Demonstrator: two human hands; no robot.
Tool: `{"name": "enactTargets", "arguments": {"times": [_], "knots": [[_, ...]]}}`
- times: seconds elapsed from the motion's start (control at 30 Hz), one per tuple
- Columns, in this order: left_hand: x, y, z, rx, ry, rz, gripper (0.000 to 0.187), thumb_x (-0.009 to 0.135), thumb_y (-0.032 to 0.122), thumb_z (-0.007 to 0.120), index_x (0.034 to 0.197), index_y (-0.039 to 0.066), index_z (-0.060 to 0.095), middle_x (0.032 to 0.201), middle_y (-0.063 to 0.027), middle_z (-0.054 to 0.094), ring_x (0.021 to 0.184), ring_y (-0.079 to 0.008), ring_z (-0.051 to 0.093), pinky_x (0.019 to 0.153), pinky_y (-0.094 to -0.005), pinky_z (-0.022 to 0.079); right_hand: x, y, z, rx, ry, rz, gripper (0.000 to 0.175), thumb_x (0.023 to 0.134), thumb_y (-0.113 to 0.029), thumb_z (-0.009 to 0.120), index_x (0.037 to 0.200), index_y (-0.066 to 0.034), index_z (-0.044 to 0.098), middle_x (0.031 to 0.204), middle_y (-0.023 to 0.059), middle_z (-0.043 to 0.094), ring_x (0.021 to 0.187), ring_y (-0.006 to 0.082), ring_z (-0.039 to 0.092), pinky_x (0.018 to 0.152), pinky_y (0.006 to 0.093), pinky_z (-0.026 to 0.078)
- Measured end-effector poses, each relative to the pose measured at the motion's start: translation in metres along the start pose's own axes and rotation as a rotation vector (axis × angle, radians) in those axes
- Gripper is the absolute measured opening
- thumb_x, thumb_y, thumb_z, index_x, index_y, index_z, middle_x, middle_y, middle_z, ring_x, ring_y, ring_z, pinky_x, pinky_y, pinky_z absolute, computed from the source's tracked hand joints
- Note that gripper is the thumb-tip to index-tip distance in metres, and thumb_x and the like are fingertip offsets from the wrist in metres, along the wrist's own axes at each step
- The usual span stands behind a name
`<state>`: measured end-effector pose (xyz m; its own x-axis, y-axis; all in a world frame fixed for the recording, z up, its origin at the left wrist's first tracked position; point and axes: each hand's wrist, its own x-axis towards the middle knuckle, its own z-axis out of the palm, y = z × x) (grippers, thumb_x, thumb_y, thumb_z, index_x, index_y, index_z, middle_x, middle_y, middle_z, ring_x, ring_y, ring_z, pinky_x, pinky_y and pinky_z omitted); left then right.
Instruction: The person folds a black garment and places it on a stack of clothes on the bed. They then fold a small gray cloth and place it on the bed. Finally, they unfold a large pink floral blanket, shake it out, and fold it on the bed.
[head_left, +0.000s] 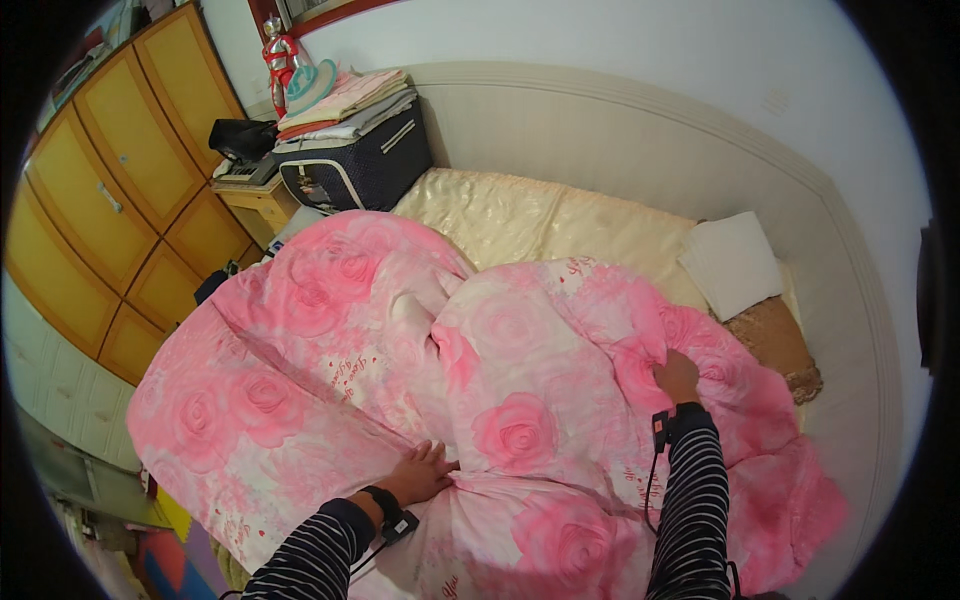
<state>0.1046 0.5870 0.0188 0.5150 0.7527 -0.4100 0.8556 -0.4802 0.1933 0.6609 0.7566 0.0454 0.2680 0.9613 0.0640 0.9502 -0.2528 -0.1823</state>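
A thick quilt (517, 435) in a pink and white rose print, bearing red writing, lies bunched in large folds over the bed before me. My left hand (424, 471) is at the quilt's near middle, back of the hand up, with creases running out from a pinch of cloth at the thumb. Farther right, my right hand (677, 375) is closed around a raised bit of the pink cloth; its fingertips are partly hidden. Both wrists wear black straps with small wired boxes.
The cream mattress cover (525, 221) shows along the wall side. A white folded cloth (733, 262) and a brown pillow (776, 345) lie at the right. Far left stand a dark storage box (352, 172) topped with folded cloths (349, 105), a toy figure (278, 64) and yellow cupboards (120, 180).
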Motion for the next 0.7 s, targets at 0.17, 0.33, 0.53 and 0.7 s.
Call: {"name": "enactTargets", "arguments": {"times": [0.17, 0.33, 0.53, 0.7], "knots": [[-0.002, -0.004, 0.008, 0.036, 0.072, -0.003, 0.053, 0.1, 0.055, 0.047, 0.146, 0.031, 0.052, 0.155, -0.0184, 0.038, 0.142, -0.0436, 0.036, 0.111, -0.0609, 0.033, -0.071, -0.011, -0.104, 0.2, 0.386, -0.261, 0.028, 0.078, -0.02, 0.071, 0.099, -0.0036, 0.065, 0.092, 0.021, 0.068, 0.088, 0.0423, 0.066, 0.073, 0.052, 0.052], [-0.001, 0.006, -0.001, 0.096, 0.044, -0.068, 0.054, 0.1, 0.057, 0.045, 0.15, 0.035, 0.048, 0.153, -0.0163, 0.041, 0.14, -0.0426, 0.038, 0.107, -0.0614, 0.037, -0.29, 0.003, -0.201, -0.087, 0.629, -0.625, 0.018, 0.072, -0.015, 0.068, 0.086, -0.0066, 0.058, 0.078, 0.012, 0.057, 0.068, 0.0353, 0.056, 0.055, 0.0469, 0.043], [-0.035, 0.029, -0.074, -0.463, 0.39, -0.301, 0.042, 0.089, 0.016, 0.063, 0.131, 0.015, 0.063, 0.122, -0.0156, 0.065, 0.103, -0.0364, 0.064, 0.091, -0.043, 0.051, -0.547, -0.004, -0.166, 0.086, 0.104, -0.427, 0.015, 0.068, -0.01, 0.069, 0.074, -0.0084, 0.056, 0.076, 0.0086, 0.058, 0.066, 0.0316, 0.06, 0.055, 0.0449, 0.048], [-0.029, 0.072, -0.19, -0.319, 0.992, 0.192, 0.038, 0.083, -0.001, 0.059, 0.12, 0.005, 0.064, 0.113, -0.0163, 0.066, 0.106, -0.0375, 0.063, 0.092, -0.0436, 0.052, -0.564, -0.005, -0.114, 0.149, 0.128, -0.355, 0.012, 0.066, -0.007, 0.068, 0.073, -0.0066, 0.059, 0.08, 0.0115, 0.059, 0.072, 0.0328, 0.063, 0.059, 0.0437, 0.051]]}}
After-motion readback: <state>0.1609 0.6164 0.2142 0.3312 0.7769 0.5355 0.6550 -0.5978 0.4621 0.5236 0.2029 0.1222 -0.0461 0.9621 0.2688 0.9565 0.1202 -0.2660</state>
